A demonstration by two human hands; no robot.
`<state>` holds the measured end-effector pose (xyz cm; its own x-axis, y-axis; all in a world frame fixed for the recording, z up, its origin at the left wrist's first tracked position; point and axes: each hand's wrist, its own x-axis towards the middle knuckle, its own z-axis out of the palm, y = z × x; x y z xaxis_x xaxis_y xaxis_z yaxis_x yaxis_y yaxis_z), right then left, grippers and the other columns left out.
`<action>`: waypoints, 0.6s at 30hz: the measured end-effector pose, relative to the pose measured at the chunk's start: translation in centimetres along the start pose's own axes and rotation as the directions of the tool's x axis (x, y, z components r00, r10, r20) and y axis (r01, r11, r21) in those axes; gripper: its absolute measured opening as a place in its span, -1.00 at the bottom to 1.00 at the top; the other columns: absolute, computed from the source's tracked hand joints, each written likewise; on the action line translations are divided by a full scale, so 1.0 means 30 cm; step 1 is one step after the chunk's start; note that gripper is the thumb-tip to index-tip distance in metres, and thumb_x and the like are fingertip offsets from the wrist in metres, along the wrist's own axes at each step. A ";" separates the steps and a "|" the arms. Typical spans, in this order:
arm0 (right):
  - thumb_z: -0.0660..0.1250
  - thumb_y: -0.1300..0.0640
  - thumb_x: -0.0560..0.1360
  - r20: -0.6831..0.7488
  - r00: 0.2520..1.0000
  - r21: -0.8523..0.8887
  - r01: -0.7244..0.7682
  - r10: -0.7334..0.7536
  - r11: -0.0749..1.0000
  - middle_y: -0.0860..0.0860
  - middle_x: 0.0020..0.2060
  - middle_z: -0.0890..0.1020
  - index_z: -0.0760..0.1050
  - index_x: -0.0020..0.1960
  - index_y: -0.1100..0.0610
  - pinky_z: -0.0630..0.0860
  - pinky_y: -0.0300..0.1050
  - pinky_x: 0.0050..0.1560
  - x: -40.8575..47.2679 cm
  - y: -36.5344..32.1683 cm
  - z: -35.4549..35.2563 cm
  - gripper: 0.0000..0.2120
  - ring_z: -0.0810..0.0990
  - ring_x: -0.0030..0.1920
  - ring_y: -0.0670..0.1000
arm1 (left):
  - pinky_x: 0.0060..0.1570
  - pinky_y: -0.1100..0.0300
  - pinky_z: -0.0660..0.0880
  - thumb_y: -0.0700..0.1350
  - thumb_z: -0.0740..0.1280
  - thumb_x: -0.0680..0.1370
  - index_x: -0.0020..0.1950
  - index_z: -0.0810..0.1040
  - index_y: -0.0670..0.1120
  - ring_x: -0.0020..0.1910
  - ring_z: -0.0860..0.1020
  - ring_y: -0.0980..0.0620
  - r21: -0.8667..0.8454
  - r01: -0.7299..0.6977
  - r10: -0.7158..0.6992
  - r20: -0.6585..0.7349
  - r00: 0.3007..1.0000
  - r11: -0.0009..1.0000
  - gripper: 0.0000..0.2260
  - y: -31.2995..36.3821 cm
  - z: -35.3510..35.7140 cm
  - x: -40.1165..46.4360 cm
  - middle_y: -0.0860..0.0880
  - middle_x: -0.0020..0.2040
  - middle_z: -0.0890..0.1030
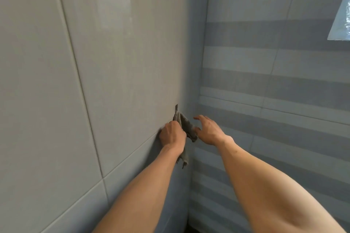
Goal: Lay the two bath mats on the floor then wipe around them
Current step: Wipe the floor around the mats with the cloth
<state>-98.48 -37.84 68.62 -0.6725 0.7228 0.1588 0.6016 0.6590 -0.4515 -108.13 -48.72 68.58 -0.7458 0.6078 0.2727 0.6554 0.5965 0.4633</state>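
Hanging lengthwise from a wall hook [176,107], the grey cloth [186,125] sits gripped in the left hand [172,134] — just left of the spread, empty right hand [209,130].

The left hand [172,134] grips a grey cloth [184,125] hanging from a small hook [176,107] on the tiled wall [113,62] near the corner; the right hand [209,130] hovers just beside it, fingers spread.

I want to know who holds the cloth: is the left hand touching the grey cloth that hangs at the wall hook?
Touching. The head view shows the left hand with fingers curled around the hanging grey cloth, which passes behind its grip.
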 end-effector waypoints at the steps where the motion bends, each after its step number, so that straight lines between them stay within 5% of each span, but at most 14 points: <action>1: 0.26 0.02 0.61 0.001 1.000 0.008 0.004 -0.004 1.000 0.04 0.48 0.38 0.26 0.52 0.01 0.35 0.03 0.42 0.024 -0.008 0.002 -0.49 0.37 0.45 0.12 | 0.04 0.05 0.53 -0.13 0.28 0.57 0.16 0.58 -0.19 0.16 0.59 -0.15 0.000 -0.002 0.002 -0.006 1.000 1.000 -0.78 0.001 0.003 0.005 -0.14 0.16 0.62; 4: 0.26 0.06 0.61 0.048 0.999 0.051 -0.001 -0.002 0.999 0.04 0.41 0.48 0.30 0.51 -0.02 0.42 0.06 0.38 0.086 -0.027 0.025 -0.52 0.46 0.39 0.13 | 0.03 0.04 0.52 -0.15 0.28 0.57 0.15 0.57 -0.17 0.14 0.59 -0.15 -0.001 -0.036 0.036 -0.038 0.999 0.999 -0.80 -0.006 0.019 0.024 -0.13 0.15 0.63; 7: 0.26 0.03 0.59 0.046 0.999 0.038 -0.008 0.007 0.999 0.08 0.13 0.67 0.55 0.25 -0.03 0.60 0.10 0.12 0.126 -0.037 0.042 -0.75 0.64 0.07 0.11 | -0.02 0.03 0.52 -0.09 0.23 0.58 0.14 0.54 -0.15 0.09 0.60 -0.16 -0.036 -0.107 0.103 -0.086 0.991 0.994 -0.78 -0.010 0.026 0.030 -0.14 0.11 0.63; 13: 0.31 -0.01 0.51 -0.208 0.970 0.094 -0.112 0.130 0.989 0.07 -0.07 0.66 0.59 -0.01 0.04 0.55 -0.01 -0.07 0.108 0.031 -0.108 -0.84 0.62 -0.03 0.15 | -0.34 0.03 0.47 -0.12 0.29 0.47 -0.08 0.51 -0.18 -0.16 0.59 -0.23 -0.097 -0.334 0.276 -0.376 0.884 0.938 -0.86 0.054 0.011 0.052 -0.19 -0.07 0.56; 18: 0.44 0.06 0.41 -0.307 0.932 0.245 -0.118 0.192 0.962 -0.03 -0.21 0.61 0.54 -0.13 0.09 0.42 -0.16 -0.18 -0.027 0.175 -0.327 -0.87 0.55 -0.15 -0.01 | -0.11 -0.02 0.43 -0.16 0.14 0.60 0.06 0.45 -0.14 -0.03 0.57 -0.25 -0.308 -0.367 0.253 -0.352 0.901 0.877 -0.86 0.215 -0.015 0.093 -0.17 -0.03 0.63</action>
<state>-90.54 -32.92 74.72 -0.3788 0.8643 0.3308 0.5523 0.4979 -0.6686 -106.04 -43.42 72.72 -0.5479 0.5138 0.6601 0.8124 0.1384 0.5665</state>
